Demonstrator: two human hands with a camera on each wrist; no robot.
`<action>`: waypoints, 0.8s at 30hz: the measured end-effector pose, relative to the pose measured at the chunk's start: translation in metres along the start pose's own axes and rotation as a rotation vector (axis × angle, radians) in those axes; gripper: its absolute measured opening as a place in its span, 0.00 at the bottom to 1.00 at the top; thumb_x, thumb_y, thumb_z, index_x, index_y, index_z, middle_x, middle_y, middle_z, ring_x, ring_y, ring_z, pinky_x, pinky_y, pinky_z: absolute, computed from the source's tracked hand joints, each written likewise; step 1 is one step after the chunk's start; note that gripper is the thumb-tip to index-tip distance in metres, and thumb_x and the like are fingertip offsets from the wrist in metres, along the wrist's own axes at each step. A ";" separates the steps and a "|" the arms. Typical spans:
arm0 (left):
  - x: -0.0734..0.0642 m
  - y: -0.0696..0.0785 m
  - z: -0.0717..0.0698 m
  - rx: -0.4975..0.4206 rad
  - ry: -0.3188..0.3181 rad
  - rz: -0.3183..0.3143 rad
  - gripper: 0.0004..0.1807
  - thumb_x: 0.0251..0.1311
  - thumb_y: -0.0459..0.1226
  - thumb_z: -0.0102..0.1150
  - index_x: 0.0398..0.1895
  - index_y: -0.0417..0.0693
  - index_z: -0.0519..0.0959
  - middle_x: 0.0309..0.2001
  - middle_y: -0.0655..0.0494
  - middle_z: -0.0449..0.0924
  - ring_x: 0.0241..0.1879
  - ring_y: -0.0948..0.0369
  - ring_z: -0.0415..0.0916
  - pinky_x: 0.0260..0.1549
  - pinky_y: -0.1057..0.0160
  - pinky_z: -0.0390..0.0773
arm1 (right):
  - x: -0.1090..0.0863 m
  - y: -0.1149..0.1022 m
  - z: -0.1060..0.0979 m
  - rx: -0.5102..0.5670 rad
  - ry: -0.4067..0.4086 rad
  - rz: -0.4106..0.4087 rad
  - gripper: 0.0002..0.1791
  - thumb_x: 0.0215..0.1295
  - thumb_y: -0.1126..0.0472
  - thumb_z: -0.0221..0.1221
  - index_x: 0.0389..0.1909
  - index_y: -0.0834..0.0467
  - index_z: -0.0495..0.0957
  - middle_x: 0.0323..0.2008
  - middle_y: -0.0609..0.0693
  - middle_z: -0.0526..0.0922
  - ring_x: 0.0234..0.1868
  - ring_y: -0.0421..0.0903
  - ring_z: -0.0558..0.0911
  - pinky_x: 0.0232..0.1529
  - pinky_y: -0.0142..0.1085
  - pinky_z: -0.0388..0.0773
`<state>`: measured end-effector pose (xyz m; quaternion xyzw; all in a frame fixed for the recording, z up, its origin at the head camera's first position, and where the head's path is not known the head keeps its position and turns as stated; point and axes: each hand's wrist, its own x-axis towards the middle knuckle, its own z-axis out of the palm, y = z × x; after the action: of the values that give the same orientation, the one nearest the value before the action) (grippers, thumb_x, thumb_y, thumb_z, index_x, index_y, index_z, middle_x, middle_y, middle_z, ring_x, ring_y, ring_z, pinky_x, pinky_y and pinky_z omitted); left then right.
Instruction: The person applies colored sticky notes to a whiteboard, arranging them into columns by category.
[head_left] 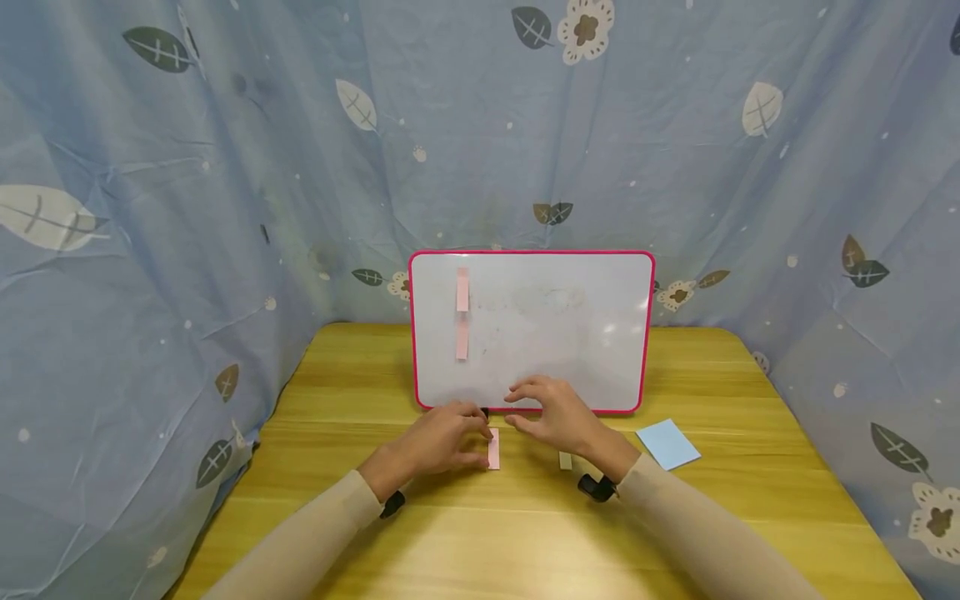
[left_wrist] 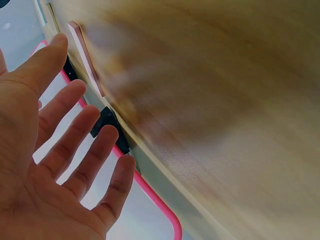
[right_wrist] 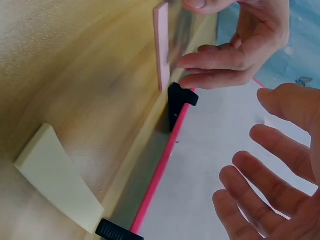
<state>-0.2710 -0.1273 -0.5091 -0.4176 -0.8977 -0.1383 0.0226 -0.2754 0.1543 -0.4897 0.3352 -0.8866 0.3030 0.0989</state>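
Note:
My left hand hovers beside a narrow pink sticky-note pad on the table, its fingers loosely bent. The left wrist view shows that hand with nothing in it and the pink pad beyond the thumb. My right hand is raised before the lower edge of a whiteboard, fingers parted and holding nothing. Below its wrist lies a pale yellow sticky-note pad, larger in the right wrist view. Two pink paper strips are stuck one above the other on the board's left side.
A square light-blue sticky-note pad lies right of my right forearm. The pink-framed board stands upright on black feet on the wooden table. A blue patterned curtain surrounds the table's back and sides.

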 end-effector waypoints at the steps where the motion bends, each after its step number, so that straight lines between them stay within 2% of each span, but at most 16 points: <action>1: 0.000 0.000 0.000 -0.001 -0.002 -0.001 0.20 0.69 0.52 0.86 0.56 0.55 0.95 0.60 0.57 0.90 0.59 0.56 0.88 0.63 0.53 0.90 | 0.000 0.000 0.001 -0.005 -0.007 -0.001 0.17 0.74 0.56 0.80 0.58 0.59 0.95 0.63 0.59 0.94 0.64 0.61 0.93 0.66 0.58 0.91; 6: -0.001 0.000 0.001 -0.012 -0.029 -0.012 0.18 0.70 0.52 0.85 0.54 0.55 0.96 0.62 0.58 0.92 0.64 0.55 0.89 0.68 0.50 0.89 | -0.002 0.000 0.005 -0.014 -0.034 -0.020 0.14 0.75 0.57 0.79 0.56 0.59 0.95 0.61 0.59 0.94 0.62 0.60 0.93 0.65 0.58 0.92; 13: -0.003 -0.002 0.004 0.001 -0.087 -0.011 0.18 0.72 0.53 0.82 0.57 0.56 0.96 0.67 0.58 0.92 0.68 0.54 0.88 0.72 0.49 0.87 | -0.005 -0.001 0.012 -0.025 -0.109 -0.033 0.14 0.76 0.57 0.78 0.56 0.59 0.96 0.60 0.55 0.95 0.61 0.56 0.94 0.63 0.54 0.93; 24: -0.004 -0.001 0.003 -0.028 -0.099 -0.017 0.19 0.72 0.52 0.83 0.58 0.55 0.96 0.69 0.58 0.92 0.69 0.53 0.87 0.71 0.47 0.87 | -0.004 -0.002 0.021 -0.023 -0.192 0.001 0.14 0.76 0.56 0.78 0.57 0.56 0.95 0.61 0.54 0.95 0.65 0.56 0.92 0.70 0.59 0.88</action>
<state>-0.2693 -0.1299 -0.5131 -0.4165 -0.8993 -0.1300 -0.0290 -0.2702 0.1429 -0.5068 0.3612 -0.8956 0.2592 0.0174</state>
